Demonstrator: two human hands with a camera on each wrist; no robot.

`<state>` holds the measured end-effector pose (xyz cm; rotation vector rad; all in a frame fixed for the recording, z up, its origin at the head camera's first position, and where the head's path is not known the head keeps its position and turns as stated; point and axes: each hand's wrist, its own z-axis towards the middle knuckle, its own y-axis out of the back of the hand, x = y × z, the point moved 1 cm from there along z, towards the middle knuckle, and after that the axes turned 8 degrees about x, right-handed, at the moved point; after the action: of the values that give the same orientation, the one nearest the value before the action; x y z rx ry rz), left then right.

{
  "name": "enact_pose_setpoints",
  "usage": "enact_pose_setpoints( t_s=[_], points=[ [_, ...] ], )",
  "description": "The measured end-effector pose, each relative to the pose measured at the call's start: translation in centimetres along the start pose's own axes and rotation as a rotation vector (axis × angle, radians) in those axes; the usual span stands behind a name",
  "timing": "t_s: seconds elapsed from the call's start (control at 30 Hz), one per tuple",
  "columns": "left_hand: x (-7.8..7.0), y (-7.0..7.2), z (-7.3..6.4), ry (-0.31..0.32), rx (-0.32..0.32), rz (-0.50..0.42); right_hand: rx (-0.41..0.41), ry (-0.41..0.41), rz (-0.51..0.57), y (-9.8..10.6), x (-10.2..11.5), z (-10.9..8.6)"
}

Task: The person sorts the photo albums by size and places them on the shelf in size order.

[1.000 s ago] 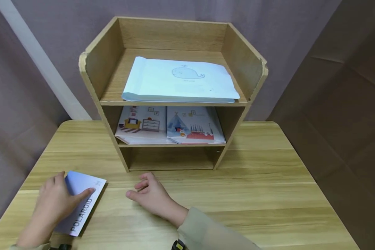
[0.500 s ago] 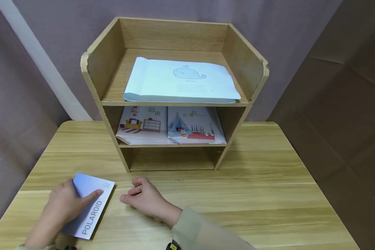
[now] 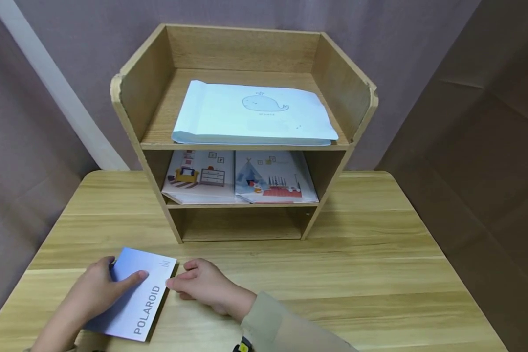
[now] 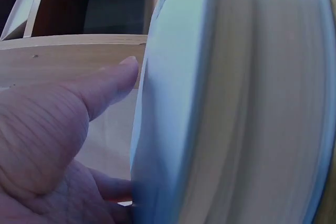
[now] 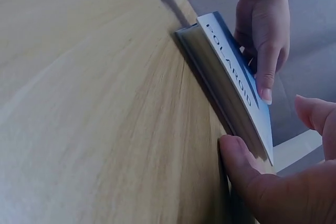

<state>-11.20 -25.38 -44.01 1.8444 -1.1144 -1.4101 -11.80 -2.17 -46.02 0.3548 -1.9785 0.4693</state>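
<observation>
A thick blue-and-white book (image 3: 134, 305) marked POLAROID lies at the front left of the wooden table. My left hand (image 3: 94, 288) grips its left side, thumb across the cover and fingers at the far edge, partly hidden. In the left wrist view the book's page edges (image 4: 283, 98) fill the right side. My right hand (image 3: 211, 286) is at the book's right edge, its fingertips right at the rim and its fingers loosely bent. In the right wrist view, the right hand (image 5: 289, 192) spreads thumb and finger around the book's near corner.
Behind the hands stands a three-tier wooden shelf (image 3: 246, 146). A white packet with a whale drawing (image 3: 255, 115) lies on its top tier. Illustrated books (image 3: 242, 178) fill the middle tier. Wooden tabletop (image 3: 378, 274) extends to the right; grey curtain hangs behind.
My left hand has moved the book to the right across the table. The right hand has shifted slightly left and down, so its fingertips have come to the book's right edge.
</observation>
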Motion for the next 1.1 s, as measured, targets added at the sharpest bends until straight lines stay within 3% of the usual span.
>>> enact_pose_setpoints(
  t_s=[0.23, 0.5, 0.7, 0.93, 1.1],
  points=[
    [-0.7, 0.0, 0.0, -0.001, 0.122, -0.177, 0.044, 0.003, 0.053, 0.2, 0.0, 0.1],
    [-1.5, -0.2, 0.3, -0.013, 0.155, -0.24, 0.042, -0.002, 0.047, 1.3, 0.5, -0.3],
    [-1.9, -0.5, 0.1, 0.002, 0.219, -0.398, 0.027, 0.039, -0.019, 2.7, 0.7, -0.8],
    [-4.3, -1.4, -0.9, -0.055, 0.299, -0.566, 0.017, 0.041, -0.138, 4.9, 0.7, -1.9],
    [-6.5, -2.7, -1.4, -0.064, 0.28, -0.695, 0.028, 0.086, -0.199, 6.5, 0.9, -2.9]
  ],
)
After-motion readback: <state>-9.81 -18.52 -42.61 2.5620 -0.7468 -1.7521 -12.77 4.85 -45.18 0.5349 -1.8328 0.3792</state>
